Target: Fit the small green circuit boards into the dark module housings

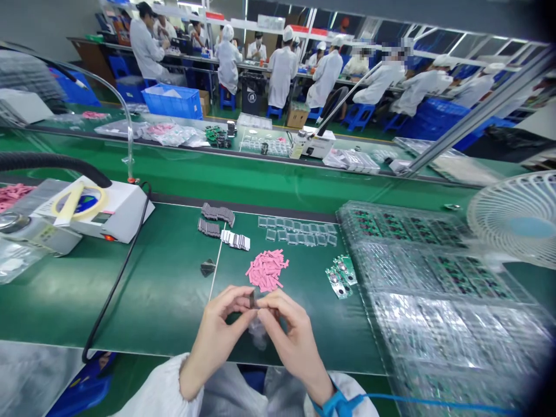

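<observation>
At the far left of the green table (143,301) lies a heap of pink pieces (13,194), and beside it stands a white machine (93,211) with a roll of yellowish tape (80,202) resting on top and a black corrugated hose (47,165) running over it; a black cable (115,284) trails from the machine down toward the near edge of the table. Further right, rows of small dark parts (217,220) lie in short stacks, with a single dark piece (207,267) apart from them, nearer the person. The left hand (221,324) and the right hand (289,333) meet just above the near edge of the table, fingertips closed together on a small dark component (252,299), pinched between both; a bit of clear film hangs blurred below it. Just beyond the hands sits a pile of pink strips (267,270), and behind that a row of small clear pieces (297,230). To the right lie two green circuit boards (341,277), then stacked clear trays (434,272) holding more boards. A blue wrist strap (332,402) circles the right wrist. At the far right edge stands a white fan (516,223).
</observation>
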A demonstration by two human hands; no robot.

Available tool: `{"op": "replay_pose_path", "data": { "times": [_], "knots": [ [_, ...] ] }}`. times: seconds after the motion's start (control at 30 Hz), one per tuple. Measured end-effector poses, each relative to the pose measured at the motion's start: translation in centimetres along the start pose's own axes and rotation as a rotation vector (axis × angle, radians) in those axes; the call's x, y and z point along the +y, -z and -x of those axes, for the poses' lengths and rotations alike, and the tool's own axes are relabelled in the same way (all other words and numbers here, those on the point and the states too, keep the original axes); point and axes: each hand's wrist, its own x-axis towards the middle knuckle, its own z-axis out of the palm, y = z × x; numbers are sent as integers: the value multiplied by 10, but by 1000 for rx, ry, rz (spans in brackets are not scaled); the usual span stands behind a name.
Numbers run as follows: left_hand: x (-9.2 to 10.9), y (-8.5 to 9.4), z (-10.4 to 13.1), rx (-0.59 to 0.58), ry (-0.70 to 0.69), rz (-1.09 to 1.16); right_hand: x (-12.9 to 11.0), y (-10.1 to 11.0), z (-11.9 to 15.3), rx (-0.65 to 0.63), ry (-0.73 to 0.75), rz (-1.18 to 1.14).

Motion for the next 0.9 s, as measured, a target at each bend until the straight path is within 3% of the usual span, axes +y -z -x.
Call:
{"op": "replay_pose_path", "data": {
  "times": [0.2, 0.57, 0.9],
  "knots": [
    [-2, -1, 2, -9, 35, 138, -6, -5, 5, 37, 69, 41],
    [-8, -4, 7, 28, -53, 29, -6, -2, 6, -1, 98, 99],
    [-13, -8, 9, 49, -50, 53, -6, -3, 6, 4, 73, 75]
  ]
}}
